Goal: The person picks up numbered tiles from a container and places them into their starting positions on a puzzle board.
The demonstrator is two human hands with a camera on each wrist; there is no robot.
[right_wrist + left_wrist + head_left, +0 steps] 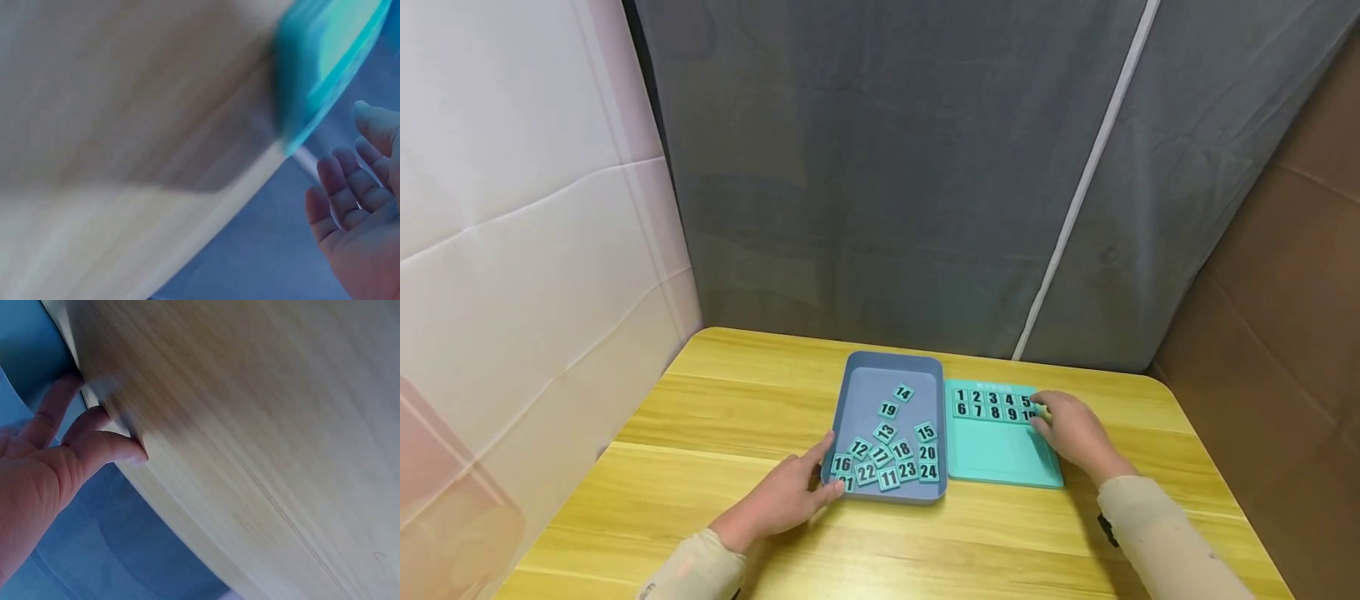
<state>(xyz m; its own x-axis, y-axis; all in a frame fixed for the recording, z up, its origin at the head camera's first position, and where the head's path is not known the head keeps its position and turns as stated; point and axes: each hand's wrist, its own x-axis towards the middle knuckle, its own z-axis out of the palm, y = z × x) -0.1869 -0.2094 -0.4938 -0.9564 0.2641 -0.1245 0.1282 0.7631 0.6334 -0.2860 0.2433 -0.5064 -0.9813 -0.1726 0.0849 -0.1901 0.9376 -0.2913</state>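
Note:
A blue-grey tray (pixel 863 383) lies on the table with several loose turquoise number tiles in it, such as tile 14 (pixel 903 393) and tile 11 (pixel 889 478). My left hand (pixel 786 496) rests at the tray's lower left corner, fingers spread along its side and the thumb by tile 21, which it partly covers. To the right is a turquoise board (pixel 1000 457) with tiles 1 to 10 in two rows. My right hand (pixel 1078 433) is over the board's right edge, fingertips at tile 10 (pixel 1028 415), partly hidden. The right wrist view shows its fingers loosely bent and apart.
The yellow wood-grain table (pixel 730 400) has rounded far corners. A dark grey curtain (pixel 865 183) hangs behind it, with a white sheet (pixel 535 217) on the left and a brown panel (pixel 1277 275) on the right. The board sits close beside the tray.

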